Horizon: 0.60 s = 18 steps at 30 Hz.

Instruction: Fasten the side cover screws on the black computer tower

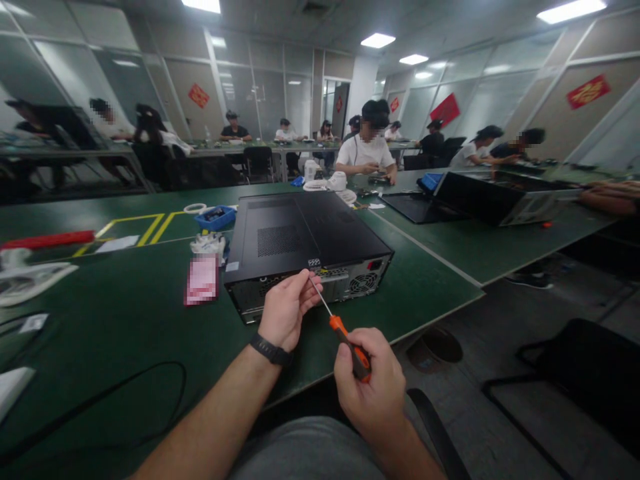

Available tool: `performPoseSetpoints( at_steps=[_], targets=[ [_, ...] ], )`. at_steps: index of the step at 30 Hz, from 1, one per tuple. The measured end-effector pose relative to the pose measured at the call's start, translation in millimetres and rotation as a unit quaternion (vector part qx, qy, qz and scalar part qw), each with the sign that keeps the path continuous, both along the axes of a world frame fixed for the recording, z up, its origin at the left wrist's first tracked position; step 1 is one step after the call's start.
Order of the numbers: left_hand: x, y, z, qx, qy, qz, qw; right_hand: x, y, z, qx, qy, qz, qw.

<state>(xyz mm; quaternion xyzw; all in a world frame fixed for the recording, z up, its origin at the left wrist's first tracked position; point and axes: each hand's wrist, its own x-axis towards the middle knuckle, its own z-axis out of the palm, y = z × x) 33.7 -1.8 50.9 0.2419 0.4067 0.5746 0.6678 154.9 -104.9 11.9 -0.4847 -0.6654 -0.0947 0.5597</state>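
Note:
A black desktop computer case point(320, 227) lies flat on the green table, its back panel with a fan grille and power socket facing me. My right hand point(373, 377) grips the orange and dark grey handle of a screwdriver point(345, 333), whose thin shaft slants up and away to the left. At the case's near edge, my left hand point(290, 303) has thumb and forefinger pinched together right at the screwdriver's tip. Whatever sits between those fingertips is too small to make out. A dark band circles the left wrist.
Left of the case are a pink packet point(201, 279), white gloves point(209, 245) and a blue tray point(215, 217). A black cable point(165, 367) curls at near left. Another opened case point(495, 193) stands at right. Across the table a person in white point(367, 153) works.

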Motion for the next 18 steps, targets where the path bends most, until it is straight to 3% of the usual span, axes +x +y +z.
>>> performPoseSetpoints(
  at_steps=[18],
  targets=[
    [-2.9,1.4,-2.4,0.0,-0.004,-0.014,1.0,-0.6,-1.1,0.4,0.026,-0.02,0.04,0.999]
  ],
)
